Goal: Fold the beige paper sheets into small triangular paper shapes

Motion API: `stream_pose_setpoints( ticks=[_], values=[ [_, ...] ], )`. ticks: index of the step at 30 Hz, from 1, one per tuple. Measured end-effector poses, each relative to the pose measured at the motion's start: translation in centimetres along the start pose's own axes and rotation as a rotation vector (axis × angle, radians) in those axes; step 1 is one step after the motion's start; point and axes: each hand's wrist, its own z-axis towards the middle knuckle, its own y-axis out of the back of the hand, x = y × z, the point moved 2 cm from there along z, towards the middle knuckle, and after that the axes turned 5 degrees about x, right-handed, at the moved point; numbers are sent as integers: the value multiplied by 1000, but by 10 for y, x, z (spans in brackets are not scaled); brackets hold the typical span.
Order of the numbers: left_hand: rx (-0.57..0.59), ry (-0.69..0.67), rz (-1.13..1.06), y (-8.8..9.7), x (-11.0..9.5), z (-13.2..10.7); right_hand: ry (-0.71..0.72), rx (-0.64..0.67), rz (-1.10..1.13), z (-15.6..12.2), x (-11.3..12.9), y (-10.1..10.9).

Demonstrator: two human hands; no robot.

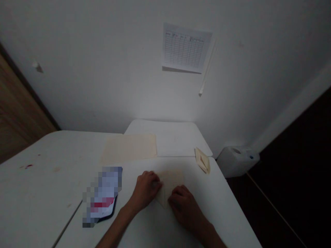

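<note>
A cream sheet of paper [172, 182], partly folded to a point, lies on the white table [46, 179] in front of me. My left hand [146, 189] is curled, its fingers pressing on the paper's left edge. My right hand [184, 206] is curled too, with its fingertips pressed down on the paper's lower right part. Both hands cover the near corner of the sheet.
A flat stack of cream paper [129, 148] lies further back. A small folded paper piece [203, 160] sits near the table's right edge. A phone-like object [103, 196] lies left of my hands. A white container [237, 160] stands beyond the table, and a printed chart [184, 48] hangs on the wall.
</note>
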Motion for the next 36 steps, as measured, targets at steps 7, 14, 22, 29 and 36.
stream_pose_setpoints(
  ticks=[7, 14, 22, 29, 36],
  values=[
    [-23, -10, 29, -2, -6, -1, -66, -61, 27, -1, 12, 0],
    [-40, -16, 38, -4, -5, -2, -144, -39, -35, 1, 13, -5],
    [-57, -20, 63, -7, -4, 0, -167, -49, -22, 2, 13, -6],
    [-49, -18, 66, -6, -5, -1, -159, -50, -28, 1, 13, -5],
    [-36, -1, 77, -5, -7, -1, -171, -41, -22, 1, 16, -2]
  ],
)
